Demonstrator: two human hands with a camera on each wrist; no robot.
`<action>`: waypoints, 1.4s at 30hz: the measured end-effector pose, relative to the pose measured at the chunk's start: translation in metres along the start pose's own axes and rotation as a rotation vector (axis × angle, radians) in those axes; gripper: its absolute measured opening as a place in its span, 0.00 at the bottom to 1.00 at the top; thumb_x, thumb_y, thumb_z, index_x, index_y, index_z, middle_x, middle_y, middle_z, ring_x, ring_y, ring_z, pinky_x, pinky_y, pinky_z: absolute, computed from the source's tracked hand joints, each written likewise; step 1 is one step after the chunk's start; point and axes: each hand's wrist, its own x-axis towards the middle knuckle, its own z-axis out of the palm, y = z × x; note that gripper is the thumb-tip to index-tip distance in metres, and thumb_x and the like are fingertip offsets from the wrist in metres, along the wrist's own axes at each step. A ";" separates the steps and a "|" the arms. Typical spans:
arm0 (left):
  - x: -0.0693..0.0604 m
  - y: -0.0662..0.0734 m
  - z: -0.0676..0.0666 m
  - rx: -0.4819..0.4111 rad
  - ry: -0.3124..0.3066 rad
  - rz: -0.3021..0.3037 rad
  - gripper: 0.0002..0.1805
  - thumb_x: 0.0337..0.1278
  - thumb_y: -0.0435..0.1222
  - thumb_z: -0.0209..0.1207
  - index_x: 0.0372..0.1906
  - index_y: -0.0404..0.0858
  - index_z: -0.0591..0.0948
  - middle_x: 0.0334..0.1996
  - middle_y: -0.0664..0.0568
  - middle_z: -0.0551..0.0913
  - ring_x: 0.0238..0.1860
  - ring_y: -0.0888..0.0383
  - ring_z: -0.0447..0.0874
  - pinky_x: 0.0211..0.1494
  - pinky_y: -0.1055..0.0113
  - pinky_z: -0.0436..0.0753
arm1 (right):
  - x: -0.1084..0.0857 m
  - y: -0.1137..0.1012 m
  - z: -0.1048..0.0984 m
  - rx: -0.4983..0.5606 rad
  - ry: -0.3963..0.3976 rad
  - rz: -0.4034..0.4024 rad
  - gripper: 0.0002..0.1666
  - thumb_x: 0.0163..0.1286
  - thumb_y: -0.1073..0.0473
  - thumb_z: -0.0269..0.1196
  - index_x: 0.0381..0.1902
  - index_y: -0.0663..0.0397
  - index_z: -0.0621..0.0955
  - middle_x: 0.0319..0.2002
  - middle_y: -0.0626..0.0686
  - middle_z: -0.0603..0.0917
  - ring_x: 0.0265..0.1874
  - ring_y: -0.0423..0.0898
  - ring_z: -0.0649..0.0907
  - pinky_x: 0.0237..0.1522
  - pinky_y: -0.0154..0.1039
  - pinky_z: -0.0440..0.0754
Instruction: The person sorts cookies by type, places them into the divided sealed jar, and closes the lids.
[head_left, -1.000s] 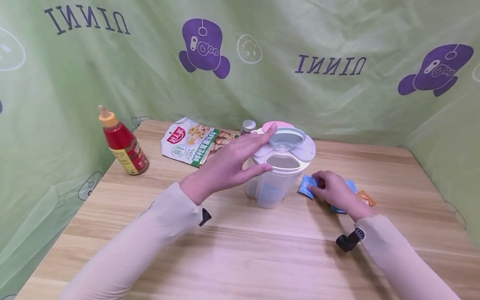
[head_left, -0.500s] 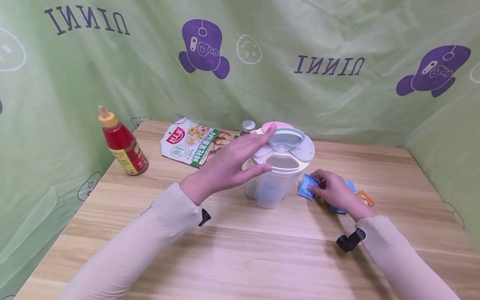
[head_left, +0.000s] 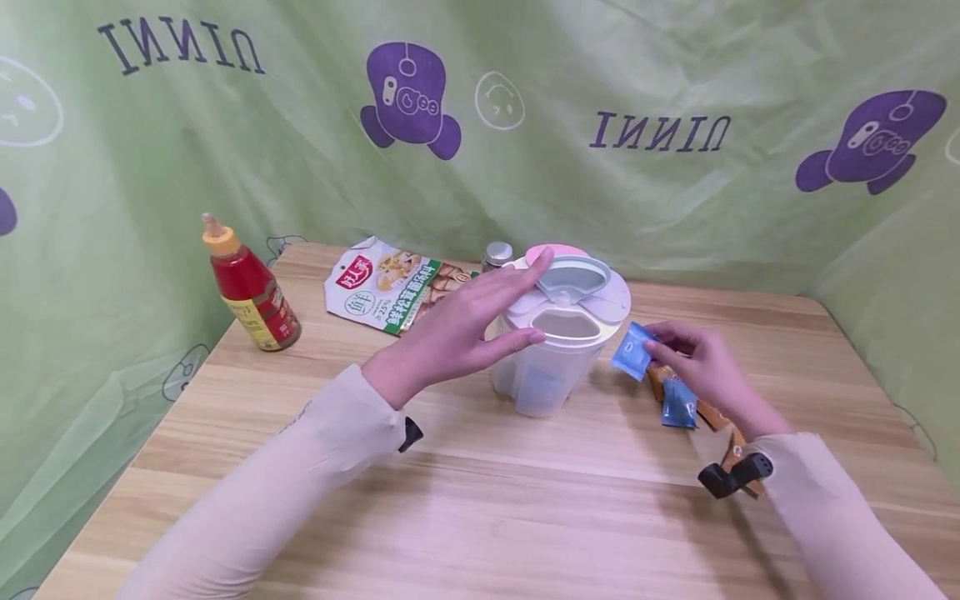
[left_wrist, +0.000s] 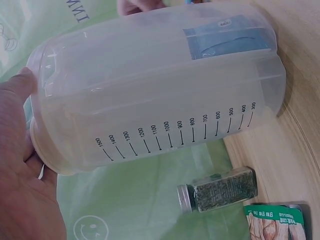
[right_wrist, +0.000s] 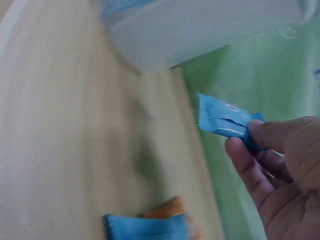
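Up off the counter [head_left: 480,533] has come a small blue packet [head_left: 633,352], which a moment ago was down beside the clear plastic storage canister [head_left: 551,379]. The person's right hand [head_left: 693,358] has gone up and a bit away with it, so more of the little packets under that arm can be seen now. The thumb and fingers pinch one end of the blue packet, and it hangs to the right of the canister, near it but not touching. The left hand [head_left: 480,329] has stayed at the canister's lid [head_left: 615,307]; its fingers are long and straight, its thumb is spread wide, and it touches the rim. At the front of the lid is an open hole, with a grey-blue part behind it and a pink part at the back. Through the see-through side you can see one more blue packet [left_wrist: 230,40] lying at the bottom. Below the right hand are another blue packet [head_left: 679,406] and some orange packets [head_left: 735,450], partly hidden. A glass spice jar [left_wrist: 225,190] stands behind the canister, next to a white and green soup-seasoning pouch [head_left: 378,287]. Far to the left stands a red sauce bottle [head_left: 255,296].
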 end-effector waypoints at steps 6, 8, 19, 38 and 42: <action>-0.001 -0.001 0.000 -0.009 0.011 -0.002 0.44 0.68 0.42 0.68 0.81 0.32 0.61 0.79 0.43 0.69 0.79 0.48 0.70 0.87 0.59 0.64 | 0.001 -0.025 -0.023 0.179 0.190 -0.022 0.18 0.76 0.65 0.64 0.60 0.70 0.82 0.33 0.34 0.88 0.30 0.31 0.87 0.36 0.23 0.87; -0.001 -0.002 0.000 -0.008 0.009 -0.003 0.44 0.69 0.42 0.68 0.81 0.33 0.60 0.79 0.43 0.69 0.79 0.48 0.69 0.87 0.60 0.63 | 0.001 -0.037 -0.029 0.299 0.248 -0.063 0.16 0.75 0.67 0.65 0.58 0.65 0.84 0.34 0.38 0.90 0.31 0.33 0.88 0.37 0.23 0.88; -0.001 -0.002 0.000 -0.014 0.003 -0.006 0.45 0.69 0.42 0.67 0.82 0.33 0.59 0.80 0.44 0.67 0.80 0.48 0.69 0.87 0.59 0.63 | 0.001 -0.109 -0.034 0.638 0.363 -0.330 0.12 0.70 0.75 0.65 0.51 0.72 0.86 0.36 0.54 0.92 0.29 0.42 0.90 0.37 0.30 0.91; 0.000 -0.002 0.002 -0.031 -0.011 -0.022 0.45 0.70 0.43 0.66 0.83 0.35 0.58 0.78 0.44 0.71 0.80 0.50 0.69 0.87 0.60 0.63 | -0.011 -0.151 0.011 0.065 0.118 -0.537 0.17 0.59 0.82 0.71 0.42 0.62 0.89 0.37 0.49 0.91 0.35 0.35 0.87 0.43 0.25 0.90; 0.000 -0.002 0.002 -0.025 -0.007 -0.016 0.45 0.70 0.43 0.67 0.82 0.34 0.58 0.77 0.44 0.72 0.79 0.49 0.70 0.87 0.60 0.64 | -0.009 -0.151 0.013 0.013 0.089 -0.602 0.18 0.57 0.82 0.72 0.40 0.57 0.90 0.35 0.52 0.90 0.36 0.33 0.86 0.43 0.23 0.88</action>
